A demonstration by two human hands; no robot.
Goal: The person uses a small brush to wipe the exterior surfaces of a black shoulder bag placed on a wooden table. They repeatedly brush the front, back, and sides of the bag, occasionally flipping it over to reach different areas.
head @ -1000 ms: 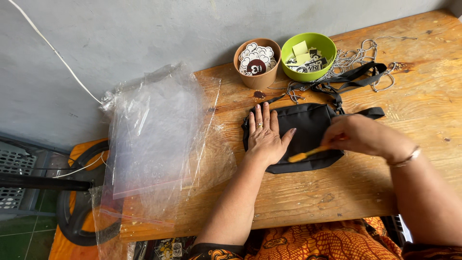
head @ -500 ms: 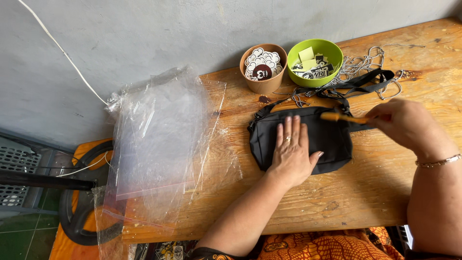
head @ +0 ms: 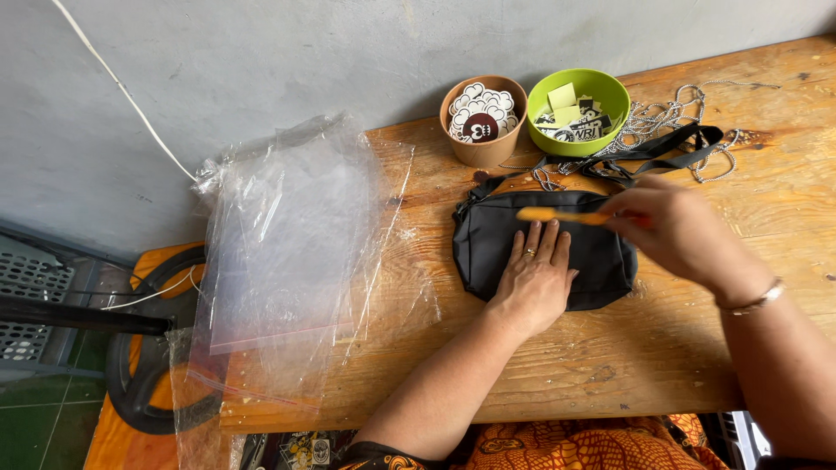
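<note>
Black pouch [head: 592, 252] lies flat near the far edge of a wooden table [head: 662, 348], its strap [head: 670, 148] trailing toward a tangle of metal chains [head: 670, 113]. The left hand [head: 535, 278] presses down on the pouch, palm flat, fingers spread, a ring on one finger. The right hand [head: 679, 231], closed around a thin orange tool [head: 557, 215], holds it just over the pouch's top edge. Behind stand a brown cup [head: 483, 117] of stickers and a green bowl [head: 579, 109] of tags. Clear plastic bags [head: 287, 252] drape over the table's left end.
</note>
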